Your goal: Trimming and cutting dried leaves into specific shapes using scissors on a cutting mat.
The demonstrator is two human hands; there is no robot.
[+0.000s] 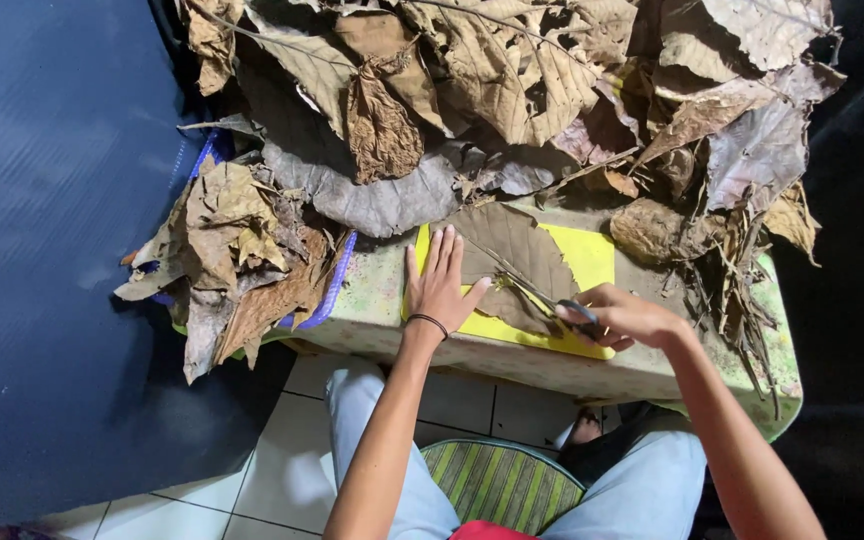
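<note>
Here the left hand [439,280] lies flat, fingers spread, pressing on a big dry brown leaf [512,255] that rests on a yellow sheet [588,255] on the small table [382,305]. The right hand [624,317] is closed around a pair of scissors [562,305], whose thin blades reach along the leaf's midrib toward the left thumb.

The nearest risk, as I judge it, is to the left hand: the thumb sits just beside the blade tips, so a slip could nick it. The leaf looks brittle and crinkled, so a hard snip or a shift of the pressing hand could crack or tear it off the intended line. The blades could also catch the yellow sheet underneath. A large heap of dry leaves [512,90] crowds the back of the table and overhangs it, touching the leaf being cut; a nudge from either arm could send some sliding onto the work or down to the floor. A smaller pile [237,260] at the left edge hangs partly off the table and looks ready to tip.

Counted: two hands, one pair of scissors, one yellow sheet, one leaf under the hand, one table, one dark band on the left wrist [428,322], two piles of loose leaves, too many and too overlapped to number
</note>
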